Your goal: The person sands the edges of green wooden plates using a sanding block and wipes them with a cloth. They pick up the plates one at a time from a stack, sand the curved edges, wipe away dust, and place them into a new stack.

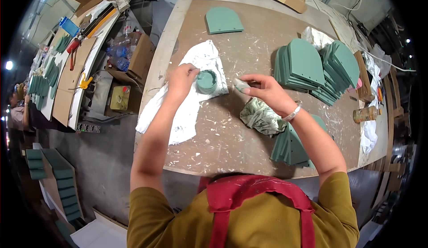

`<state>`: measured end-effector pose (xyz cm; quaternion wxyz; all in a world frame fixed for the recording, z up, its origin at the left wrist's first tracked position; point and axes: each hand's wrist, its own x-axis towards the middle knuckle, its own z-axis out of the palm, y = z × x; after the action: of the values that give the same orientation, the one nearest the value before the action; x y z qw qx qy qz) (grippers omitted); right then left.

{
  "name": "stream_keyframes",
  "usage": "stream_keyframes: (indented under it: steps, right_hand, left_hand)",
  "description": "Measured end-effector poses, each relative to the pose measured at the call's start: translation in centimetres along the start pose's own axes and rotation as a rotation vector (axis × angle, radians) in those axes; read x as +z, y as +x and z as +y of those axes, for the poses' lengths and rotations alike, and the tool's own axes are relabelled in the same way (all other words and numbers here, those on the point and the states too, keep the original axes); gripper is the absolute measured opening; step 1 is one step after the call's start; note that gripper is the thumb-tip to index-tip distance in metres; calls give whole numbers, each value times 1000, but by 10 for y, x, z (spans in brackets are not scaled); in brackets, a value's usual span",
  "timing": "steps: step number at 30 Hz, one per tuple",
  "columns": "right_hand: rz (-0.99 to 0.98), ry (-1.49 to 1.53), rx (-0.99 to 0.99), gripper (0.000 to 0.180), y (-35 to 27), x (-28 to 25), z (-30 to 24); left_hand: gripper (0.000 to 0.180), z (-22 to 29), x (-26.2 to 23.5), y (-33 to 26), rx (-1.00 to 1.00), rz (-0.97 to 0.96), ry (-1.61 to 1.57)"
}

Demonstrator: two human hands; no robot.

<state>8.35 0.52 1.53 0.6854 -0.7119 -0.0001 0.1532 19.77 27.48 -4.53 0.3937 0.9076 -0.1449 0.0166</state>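
A small round tub smeared with green [207, 86] stands on a spread white cloth [178, 118], with a dark green edge showing beneath it. Beside its left rim is my left hand [180, 82], fingers curled and tips pressed together; whatever they pinch is hidden. My right hand [271, 93], to the right of the tub, grips a small pale wad stained green [241, 85] between thumb and fingers. Just below that hand lies a crumpled green-stained rag [261, 118]. A single green round-topped panel [224, 20] lies flat farther back on the table.
Stacks of green panels [303, 65] stand at the right, and more panels [292, 145] lean near the front edge. A bottle of amber liquid [366, 114] is at the far right. Left are a cardboard box of bottles [138, 61] and a side bench [78, 78]; a person sits beyond.
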Motion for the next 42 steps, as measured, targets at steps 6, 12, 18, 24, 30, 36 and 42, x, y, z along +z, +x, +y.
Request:
stream_keyframes:
  steps: [6,12,18,24,30,36,42]
  right_hand:
    - [27,-646,-353,38,42,15,-1]
    - [31,-1171,-729,35,70,28,-8]
    - [-71,-1318,-895,29,95,36,0]
    - [-31,-1319,-948,34,91,43,-2]
    - [101,-920,-596,25,90,32,19]
    - [13,-82,124,32,87,27,20]
    - [90,-5,91,31,94,44,19]
  left_hand:
    - [21,20,-25,15,22,19,30]
    - [23,8,-35,39,-31,-64,-115]
    - [29,2,-39,48,-89,-180,-208]
    - [27,0,-40,47,-141,-233,-229]
    - [26,2,-42,36,-65,-176,-172]
    - [18,19,-45,7,-52,-83,-185]
    - [12,25,-32,-10,331,118,-49]
